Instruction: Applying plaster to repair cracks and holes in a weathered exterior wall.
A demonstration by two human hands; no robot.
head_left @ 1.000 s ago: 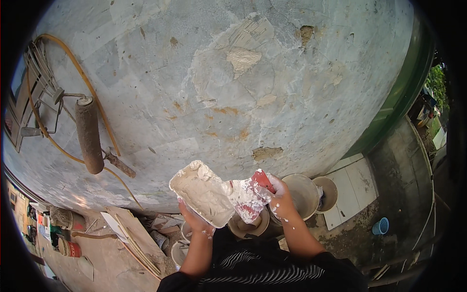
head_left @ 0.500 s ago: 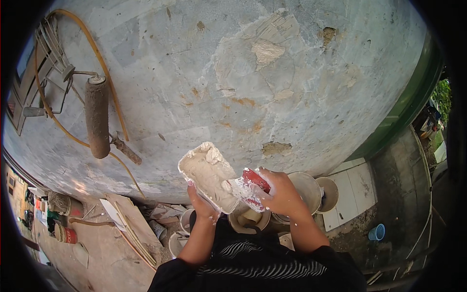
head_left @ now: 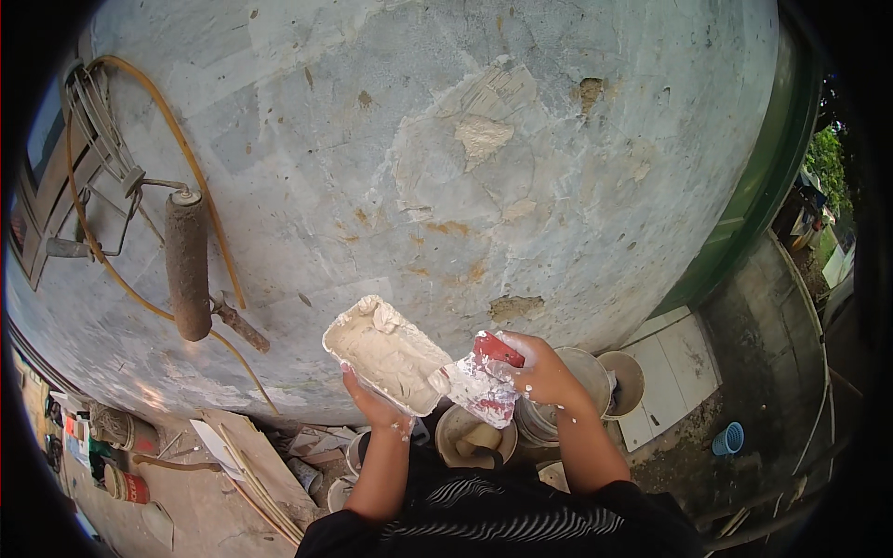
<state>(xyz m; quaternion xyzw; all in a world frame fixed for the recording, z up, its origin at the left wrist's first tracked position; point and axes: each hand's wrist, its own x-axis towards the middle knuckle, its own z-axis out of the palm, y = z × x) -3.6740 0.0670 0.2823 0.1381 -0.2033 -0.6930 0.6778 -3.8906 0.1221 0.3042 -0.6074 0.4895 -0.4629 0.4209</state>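
My left hand (head_left: 379, 407) supports a rectangular tray (head_left: 420, 406) from below and along its near side. Pale, creamy putty (head_left: 383, 349) fills the tray, with a lump heaped at its far edge. In my right hand (head_left: 545, 374) is a putty knife (head_left: 482, 386) with red showing through thick white smears. Its left edge is at the tray's right end; whether it touches the rim I cannot tell. White flecks mark both hands. Beyond them rises a grey-blue wall (head_left: 316, 186) with flaking patches and a pale filled spot (head_left: 484, 139).
A paint roller (head_left: 189, 265) and a looped yellow hose (head_left: 177, 112) hang on the wall at left. Several buckets (head_left: 621, 383) stand below my hands and to the right. Boards (head_left: 244, 456) lean at lower left; a blue basket (head_left: 727, 439) sits at right.
The tray and both hands sit slightly lower in the view. The putty knife has turned, showing more of its white-smeared face. The wall has shifted down and left in the view.
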